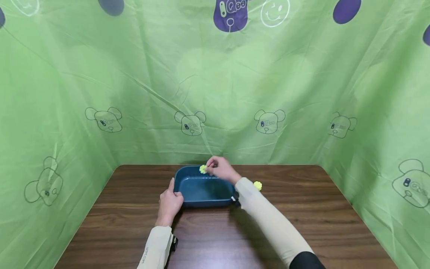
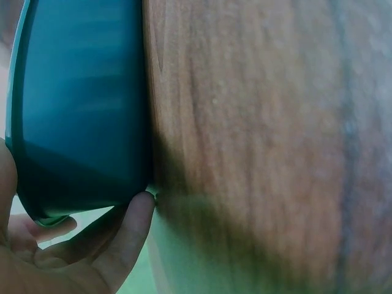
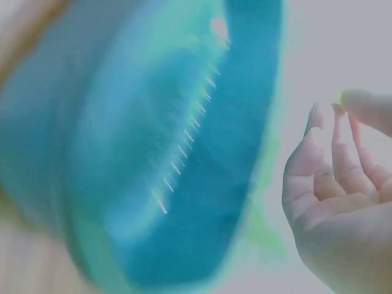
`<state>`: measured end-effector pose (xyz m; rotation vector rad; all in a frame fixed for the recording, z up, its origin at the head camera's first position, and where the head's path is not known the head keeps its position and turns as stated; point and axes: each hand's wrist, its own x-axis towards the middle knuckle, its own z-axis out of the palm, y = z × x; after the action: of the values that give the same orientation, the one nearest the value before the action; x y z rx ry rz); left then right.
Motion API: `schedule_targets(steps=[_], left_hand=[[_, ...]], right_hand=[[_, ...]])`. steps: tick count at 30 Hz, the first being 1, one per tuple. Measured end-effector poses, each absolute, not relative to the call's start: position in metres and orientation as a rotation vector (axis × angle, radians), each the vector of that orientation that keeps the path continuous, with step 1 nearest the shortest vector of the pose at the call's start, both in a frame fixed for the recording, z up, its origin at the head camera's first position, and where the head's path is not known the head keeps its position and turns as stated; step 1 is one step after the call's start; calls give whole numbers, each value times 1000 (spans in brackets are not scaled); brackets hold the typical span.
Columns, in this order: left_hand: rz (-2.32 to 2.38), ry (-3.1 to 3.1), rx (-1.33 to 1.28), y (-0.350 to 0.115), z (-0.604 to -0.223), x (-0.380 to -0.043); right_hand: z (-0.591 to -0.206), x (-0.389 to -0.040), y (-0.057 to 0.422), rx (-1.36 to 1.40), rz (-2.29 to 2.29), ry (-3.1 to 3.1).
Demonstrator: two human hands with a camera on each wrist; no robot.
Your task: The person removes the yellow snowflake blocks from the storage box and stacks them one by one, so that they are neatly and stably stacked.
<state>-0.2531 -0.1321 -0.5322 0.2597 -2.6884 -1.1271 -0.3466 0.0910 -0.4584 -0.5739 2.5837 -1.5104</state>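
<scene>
A dark blue rectangular tub (image 1: 201,190) stands on the brown wooden table (image 1: 215,239). My left hand (image 1: 170,203) grips its near left corner, thumb up along the rim; in the left wrist view the fingers (image 2: 125,236) curl under the tub (image 2: 79,110). My right hand (image 1: 219,170) reaches over the far rim. A small yellow-green piece (image 1: 202,169) sits right at its fingertips, above the tub's far edge. The right wrist view is blurred. It shows the thumb and loosely bent fingers (image 3: 334,159) apart with nothing between them, beside the tub (image 3: 153,159).
A second small yellow-green piece (image 1: 257,185) lies on the table just right of the tub, behind my right forearm. Green printed cloth (image 1: 215,93) hangs close round the table on the left, back and right.
</scene>
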Motion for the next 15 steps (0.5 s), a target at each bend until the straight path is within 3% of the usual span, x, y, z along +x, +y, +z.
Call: schedule_targets(steps=[8,15], left_hand=[[-1110,-2692,245,-132,-531,-253],[-1112,-2690,243,-132,-531,-253]], right_hand=[[-414,-350,157,-509,-1616,2684],[-407,-346,212,-373,-1515,2798]])
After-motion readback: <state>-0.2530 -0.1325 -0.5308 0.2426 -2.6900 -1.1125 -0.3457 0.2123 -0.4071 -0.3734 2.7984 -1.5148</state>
